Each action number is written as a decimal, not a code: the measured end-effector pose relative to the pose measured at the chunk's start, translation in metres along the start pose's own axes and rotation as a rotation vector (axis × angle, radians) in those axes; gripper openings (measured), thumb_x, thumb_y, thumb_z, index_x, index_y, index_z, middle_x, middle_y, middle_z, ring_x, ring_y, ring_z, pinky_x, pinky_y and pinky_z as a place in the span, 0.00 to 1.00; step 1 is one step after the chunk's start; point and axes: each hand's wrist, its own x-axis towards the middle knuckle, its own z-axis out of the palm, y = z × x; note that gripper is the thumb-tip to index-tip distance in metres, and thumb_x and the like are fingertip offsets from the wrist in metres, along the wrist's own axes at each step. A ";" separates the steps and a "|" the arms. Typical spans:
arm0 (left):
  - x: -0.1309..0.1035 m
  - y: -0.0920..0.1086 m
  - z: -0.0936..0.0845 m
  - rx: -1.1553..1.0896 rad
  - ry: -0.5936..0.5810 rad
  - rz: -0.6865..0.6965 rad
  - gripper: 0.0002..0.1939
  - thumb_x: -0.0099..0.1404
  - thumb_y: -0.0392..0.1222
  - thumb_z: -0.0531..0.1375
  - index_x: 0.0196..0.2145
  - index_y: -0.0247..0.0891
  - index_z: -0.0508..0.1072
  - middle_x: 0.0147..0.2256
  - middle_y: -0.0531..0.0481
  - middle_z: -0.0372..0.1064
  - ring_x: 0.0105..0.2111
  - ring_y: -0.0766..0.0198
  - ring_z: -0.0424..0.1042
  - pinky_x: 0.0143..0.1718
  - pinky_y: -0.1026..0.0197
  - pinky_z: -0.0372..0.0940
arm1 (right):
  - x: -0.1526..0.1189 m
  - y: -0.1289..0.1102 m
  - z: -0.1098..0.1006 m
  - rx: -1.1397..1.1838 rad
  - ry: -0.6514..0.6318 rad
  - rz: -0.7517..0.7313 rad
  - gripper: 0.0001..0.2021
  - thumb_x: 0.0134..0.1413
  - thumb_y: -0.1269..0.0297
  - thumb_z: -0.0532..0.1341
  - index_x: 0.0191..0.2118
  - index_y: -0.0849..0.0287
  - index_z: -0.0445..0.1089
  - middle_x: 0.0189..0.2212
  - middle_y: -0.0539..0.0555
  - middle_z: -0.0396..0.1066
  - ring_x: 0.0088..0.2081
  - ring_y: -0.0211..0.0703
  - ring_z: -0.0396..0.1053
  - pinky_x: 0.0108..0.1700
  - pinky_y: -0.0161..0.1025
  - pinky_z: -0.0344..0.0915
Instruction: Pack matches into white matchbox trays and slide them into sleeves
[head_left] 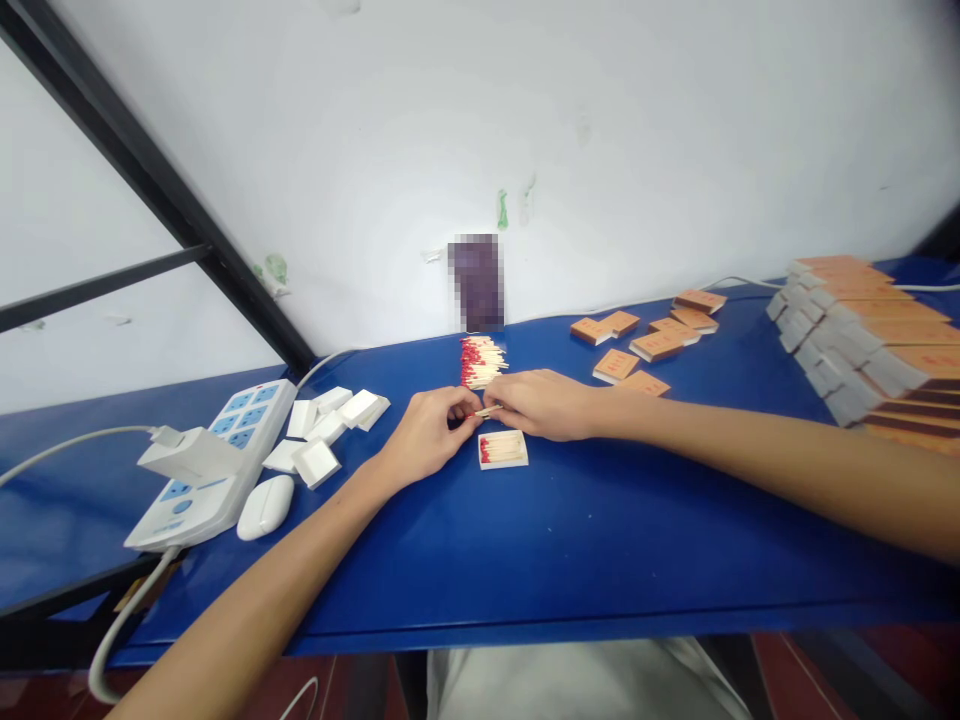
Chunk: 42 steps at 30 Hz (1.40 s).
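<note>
Both hands meet at the middle of the blue table, just behind a small white matchbox tray (523, 462) that holds a row of red-tipped matches (504, 449). Between the hands are a few matches (487, 411) with their red heads to the left. My left hand (431, 430) pinches them at the head end with thumb and forefinger. At the pale stick end, the fingers of my right hand (544, 403) are closed on them. A loose pile of matches (480, 361) lies right behind the hands, heads mostly to the left.
Several empty white trays (316, 462) lie at left, near a white earbud case (265, 507) and a power strip (259, 440) with a plugged-in charger (196, 457). Several orange matchbox sleeves (657, 346) are scattered at right. Stacked matchboxes (877, 330) stand at far right.
</note>
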 end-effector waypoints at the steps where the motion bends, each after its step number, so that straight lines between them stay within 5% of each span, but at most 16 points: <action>1: 0.000 0.000 0.000 -0.001 -0.002 0.002 0.05 0.66 0.38 0.56 0.35 0.38 0.72 0.29 0.54 0.71 0.27 0.68 0.67 0.31 0.65 0.62 | 0.000 0.000 0.000 -0.011 -0.005 0.003 0.10 0.65 0.63 0.51 0.38 0.59 0.66 0.38 0.56 0.72 0.32 0.41 0.67 0.31 0.36 0.54; 25: 0.000 0.004 0.003 0.073 -0.050 0.044 0.07 0.71 0.38 0.50 0.39 0.39 0.67 0.35 0.50 0.69 0.33 0.63 0.67 0.37 0.60 0.61 | 0.000 0.000 0.001 -0.035 -0.025 0.009 0.11 0.67 0.61 0.47 0.42 0.58 0.64 0.39 0.58 0.73 0.34 0.44 0.69 0.33 0.37 0.56; 32: -0.002 0.014 -0.008 0.059 -0.024 0.041 0.07 0.71 0.37 0.50 0.43 0.40 0.67 0.35 0.51 0.68 0.35 0.63 0.66 0.36 0.62 0.61 | -0.003 -0.005 -0.015 -0.027 0.010 -0.011 0.10 0.65 0.61 0.50 0.41 0.60 0.65 0.36 0.58 0.72 0.32 0.43 0.67 0.32 0.37 0.53; 42: -0.016 0.033 -0.018 -0.172 -0.223 -0.004 0.06 0.69 0.40 0.53 0.40 0.39 0.69 0.33 0.52 0.71 0.30 0.67 0.66 0.33 0.64 0.62 | -0.018 -0.037 -0.044 0.189 -0.261 0.048 0.14 0.62 0.63 0.54 0.24 0.58 0.61 0.17 0.48 0.62 0.18 0.34 0.54 0.25 0.36 0.49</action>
